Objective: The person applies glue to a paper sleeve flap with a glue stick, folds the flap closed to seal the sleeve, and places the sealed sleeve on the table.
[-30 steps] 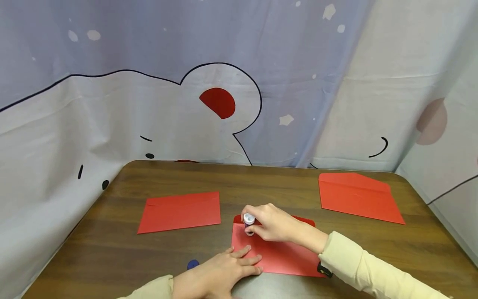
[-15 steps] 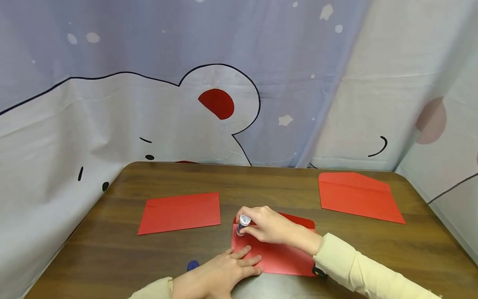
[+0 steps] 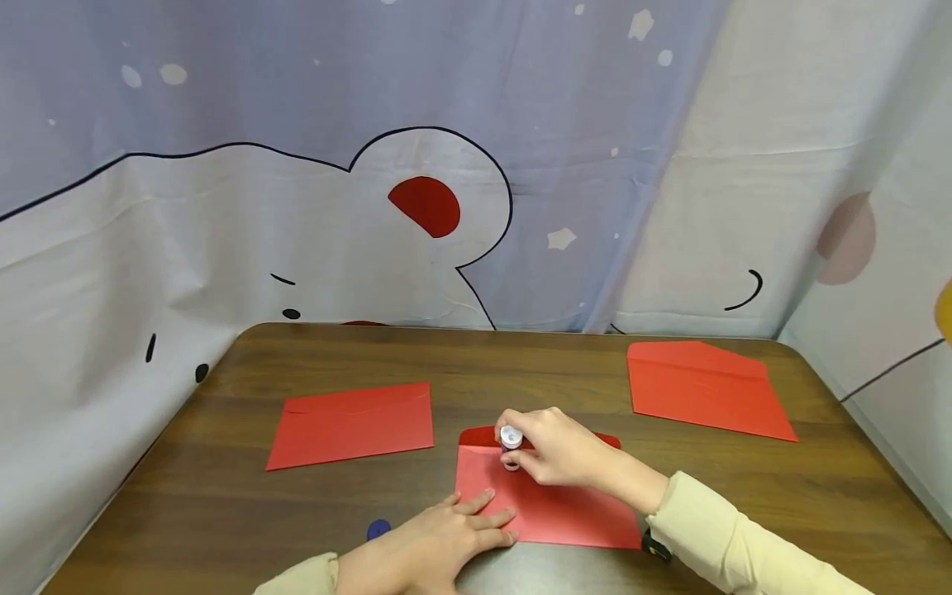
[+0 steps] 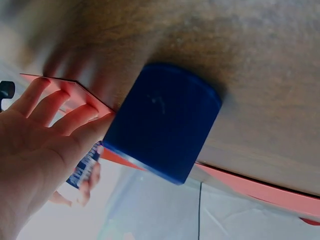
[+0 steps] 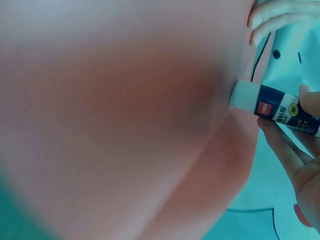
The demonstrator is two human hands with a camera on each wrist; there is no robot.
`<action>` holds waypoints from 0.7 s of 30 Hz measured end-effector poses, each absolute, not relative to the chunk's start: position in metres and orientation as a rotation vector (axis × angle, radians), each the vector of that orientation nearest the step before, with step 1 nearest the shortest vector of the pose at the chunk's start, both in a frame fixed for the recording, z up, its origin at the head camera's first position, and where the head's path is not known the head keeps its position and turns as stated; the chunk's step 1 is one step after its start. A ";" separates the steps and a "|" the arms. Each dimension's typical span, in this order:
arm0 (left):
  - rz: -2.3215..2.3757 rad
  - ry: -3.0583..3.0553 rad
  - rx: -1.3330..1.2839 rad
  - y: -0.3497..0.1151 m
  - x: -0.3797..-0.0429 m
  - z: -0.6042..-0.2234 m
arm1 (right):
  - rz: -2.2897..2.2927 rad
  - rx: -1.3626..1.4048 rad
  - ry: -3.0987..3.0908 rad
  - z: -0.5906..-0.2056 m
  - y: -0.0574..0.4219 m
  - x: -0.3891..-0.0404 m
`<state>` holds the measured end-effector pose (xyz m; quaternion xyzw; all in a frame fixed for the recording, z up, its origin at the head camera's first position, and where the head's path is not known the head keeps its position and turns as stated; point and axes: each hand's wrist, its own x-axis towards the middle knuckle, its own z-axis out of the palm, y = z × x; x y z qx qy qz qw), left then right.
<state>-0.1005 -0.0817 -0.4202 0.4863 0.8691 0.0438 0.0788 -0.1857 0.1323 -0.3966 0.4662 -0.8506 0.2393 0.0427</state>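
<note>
Glue stick (image 3: pixel 511 437) pinched in your right hand (image 3: pixel 561 449), left hand (image 3: pixel 440 539) spread on the envelope (image 3: pixel 573 516): gluing seems under way; flap (image 3: pixel 478 436), toward the surface's (image 3: pixel 186 504) far edge, not yet folded.

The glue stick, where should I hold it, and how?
Try pinching the glue stick by its labelled barrel, coming from the right like the right hand does. Its slim, round body stands nearly upright, with its lower end down at the red envelope beneath.
</note>
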 end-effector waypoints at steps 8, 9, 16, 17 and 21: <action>0.139 2.599 1.462 -0.080 -0.100 -0.419 | 0.783 1.490 -2.462 -0.406 0.114 -0.185; 0.141 2.599 1.458 -0.080 -0.100 -0.418 | 0.772 1.493 -2.460 -0.406 0.115 -0.185; 0.123 2.617 1.448 -0.080 -0.099 -0.418 | 0.742 1.427 -2.497 -0.403 0.150 -0.181; 0.127 2.613 1.440 -0.081 -0.099 -0.418 | 0.739 1.414 -2.500 -0.403 0.156 -0.180; 0.140 2.601 1.438 -0.080 -0.099 -0.418 | 0.717 1.356 -2.528 -0.401 0.183 -0.177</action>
